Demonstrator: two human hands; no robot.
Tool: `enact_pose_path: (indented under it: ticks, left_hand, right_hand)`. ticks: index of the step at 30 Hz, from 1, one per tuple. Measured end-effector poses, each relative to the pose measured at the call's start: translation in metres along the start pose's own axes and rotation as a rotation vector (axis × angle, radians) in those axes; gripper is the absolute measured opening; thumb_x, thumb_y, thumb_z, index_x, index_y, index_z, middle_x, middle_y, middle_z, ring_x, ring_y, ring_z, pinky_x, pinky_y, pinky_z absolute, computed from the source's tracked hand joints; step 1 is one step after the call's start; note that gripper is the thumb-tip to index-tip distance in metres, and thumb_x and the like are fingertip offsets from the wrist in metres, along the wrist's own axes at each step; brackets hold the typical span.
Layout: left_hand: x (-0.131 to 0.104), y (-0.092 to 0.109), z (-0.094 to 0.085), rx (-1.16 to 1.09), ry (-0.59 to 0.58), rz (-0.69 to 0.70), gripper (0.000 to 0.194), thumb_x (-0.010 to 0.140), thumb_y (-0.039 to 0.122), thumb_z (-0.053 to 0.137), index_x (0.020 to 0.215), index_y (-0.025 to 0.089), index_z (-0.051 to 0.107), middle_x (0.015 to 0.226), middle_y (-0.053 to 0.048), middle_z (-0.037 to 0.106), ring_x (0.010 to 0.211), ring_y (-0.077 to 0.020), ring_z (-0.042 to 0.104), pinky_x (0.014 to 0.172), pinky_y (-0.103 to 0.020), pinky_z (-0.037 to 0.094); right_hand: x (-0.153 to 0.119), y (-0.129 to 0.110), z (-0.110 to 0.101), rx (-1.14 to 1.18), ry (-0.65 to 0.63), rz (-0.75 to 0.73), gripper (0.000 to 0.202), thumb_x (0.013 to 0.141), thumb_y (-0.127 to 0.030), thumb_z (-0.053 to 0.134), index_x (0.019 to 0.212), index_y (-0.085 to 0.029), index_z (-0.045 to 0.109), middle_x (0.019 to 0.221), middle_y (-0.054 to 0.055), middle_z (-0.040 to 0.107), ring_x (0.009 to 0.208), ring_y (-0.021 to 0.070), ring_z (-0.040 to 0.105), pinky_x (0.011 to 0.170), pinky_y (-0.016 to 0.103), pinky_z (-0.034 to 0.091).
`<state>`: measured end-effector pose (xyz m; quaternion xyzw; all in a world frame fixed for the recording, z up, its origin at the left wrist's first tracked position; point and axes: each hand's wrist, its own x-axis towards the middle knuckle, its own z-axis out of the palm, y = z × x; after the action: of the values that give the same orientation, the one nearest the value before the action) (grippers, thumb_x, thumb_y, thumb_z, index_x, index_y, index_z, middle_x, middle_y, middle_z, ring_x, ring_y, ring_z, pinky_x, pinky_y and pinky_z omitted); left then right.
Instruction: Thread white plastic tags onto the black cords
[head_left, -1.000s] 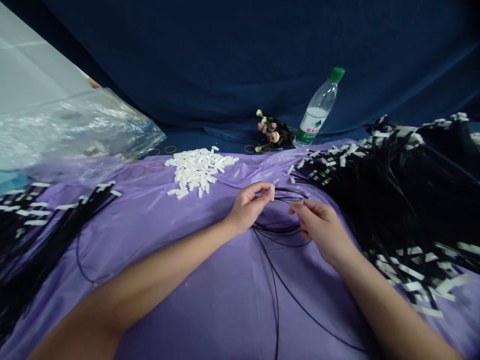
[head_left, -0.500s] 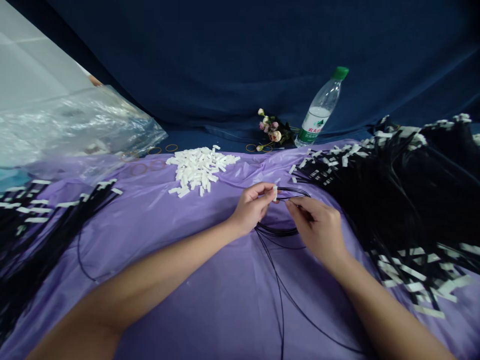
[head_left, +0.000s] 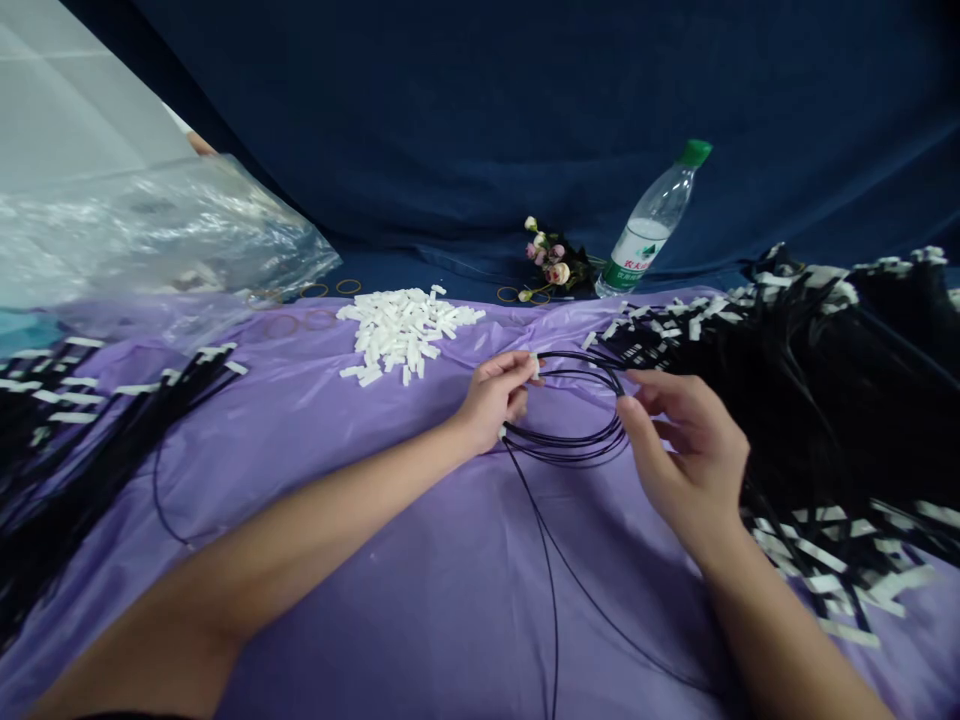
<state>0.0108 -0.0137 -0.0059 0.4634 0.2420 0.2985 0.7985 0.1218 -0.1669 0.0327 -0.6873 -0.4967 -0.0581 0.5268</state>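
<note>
My left hand (head_left: 499, 398) is closed, thumb and fingers pinching a coil of thin black cable (head_left: 574, 440) at its left side. A small white piece (head_left: 535, 365) shows at the fingertips, and another white piece (head_left: 503, 431) sits on the cable below that hand. My right hand (head_left: 686, 445) is at the coil's right edge, thumb and index finger apart with their tips beside the loops; whether they touch the cable is unclear. Two loose cable strands (head_left: 551, 570) trail down from the coil toward me over the purple sheet (head_left: 420, 590).
A pile of small white pieces (head_left: 405, 330) lies beyond my left hand. Bundles of black cables with white ends lie at left (head_left: 112, 450) and right (head_left: 750, 400). Behind are a water bottle (head_left: 637, 245), artificial flowers (head_left: 555, 270), rubber bands (head_left: 349, 287) and a clear plastic bag (head_left: 187, 220).
My right hand has moved right, off the cable near the left fingertips, and its fingers have spread. The coil now shows as wider, rounder loops. My left hand keeps its hold.
</note>
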Motion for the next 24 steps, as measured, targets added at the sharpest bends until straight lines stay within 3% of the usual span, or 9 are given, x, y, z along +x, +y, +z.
enact_pose_path:
  ticks: [2,5,7,10,16,21,24]
  left_hand:
    - [0.003,0.002,-0.003,-0.074,0.008,-0.036,0.012,0.079,0.027,0.063,0.080,0.015,0.058,0.069,0.002,0.061,0.030,0.0011,0.029,0.033,-0.017,0.018]
    - [0.005,0.005,-0.007,-0.170,0.018,-0.083,0.011,0.081,0.024,0.060,0.084,0.013,0.060,0.070,0.003,0.060,0.030,0.0018,0.027,0.032,-0.016,0.017]
    - [0.006,0.007,-0.009,-0.218,0.026,-0.106,0.011,0.082,0.024,0.059,0.085,0.014,0.060,0.069,0.003,0.059,0.029,0.0017,0.025,0.030,-0.016,0.015]
    - [0.007,0.008,-0.011,-0.267,0.019,-0.131,0.011,0.084,0.025,0.057,0.085,0.014,0.058,0.068,0.003,0.059,0.029,0.0013,0.023,0.028,-0.016,0.012]
    - [0.010,0.008,-0.012,-0.311,0.024,-0.197,0.012,0.086,0.026,0.055,0.082,0.014,0.056,0.060,0.005,0.056,0.028,0.0002,0.021,0.027,-0.017,0.010]
    - [0.012,0.007,-0.016,-0.258,0.003,-0.276,0.022,0.086,0.036,0.055,0.075,0.016,0.056,0.039,0.009,0.031,0.026,-0.0034,0.015,0.028,-0.019,0.007]
    - [0.013,0.005,-0.020,-0.252,-0.018,-0.278,0.023,0.086,0.038,0.054,0.077,0.017,0.058,0.039,0.009,0.026,0.026,-0.0037,0.015,0.029,-0.020,0.008]
  right_hand:
    - [0.002,-0.003,-0.008,0.091,-0.043,-0.146,0.020,0.079,-0.013,0.065,0.098,-0.021,0.066,0.079,0.002,0.059,0.066,0.0127,0.056,0.054,0.024,0.047]
    - [0.003,-0.007,-0.013,0.223,-0.424,-0.376,0.024,0.079,-0.004,0.062,0.097,-0.020,0.067,0.080,0.002,0.066,0.070,0.0129,0.061,0.061,0.025,0.050]
    - [0.000,-0.009,-0.012,0.223,-0.684,-0.409,0.024,0.083,-0.006,0.059,0.101,-0.019,0.067,0.085,0.003,0.068,0.074,0.0124,0.063,0.064,0.024,0.051]
    - [-0.007,-0.010,-0.002,0.142,-0.858,-0.402,0.026,0.088,-0.012,0.055,0.110,-0.022,0.066,0.094,0.004,0.068,0.080,0.0120,0.064,0.070,0.024,0.051]
    - [-0.022,-0.012,0.017,0.108,-0.876,-0.491,0.025,0.091,-0.020,0.055,0.112,-0.025,0.066,0.098,0.002,0.067,0.075,0.0100,0.063,0.062,0.022,0.048]
    - [-0.021,-0.014,0.019,0.093,-0.800,-0.567,0.018,0.092,-0.021,0.052,0.101,-0.022,0.068,0.094,0.002,0.068,0.073,0.0102,0.063,0.060,0.023,0.048]
    - [-0.016,-0.012,0.015,0.158,-0.745,-0.535,0.015,0.091,-0.020,0.055,0.100,-0.021,0.067,0.094,0.004,0.068,0.077,0.0110,0.064,0.065,0.024,0.052]
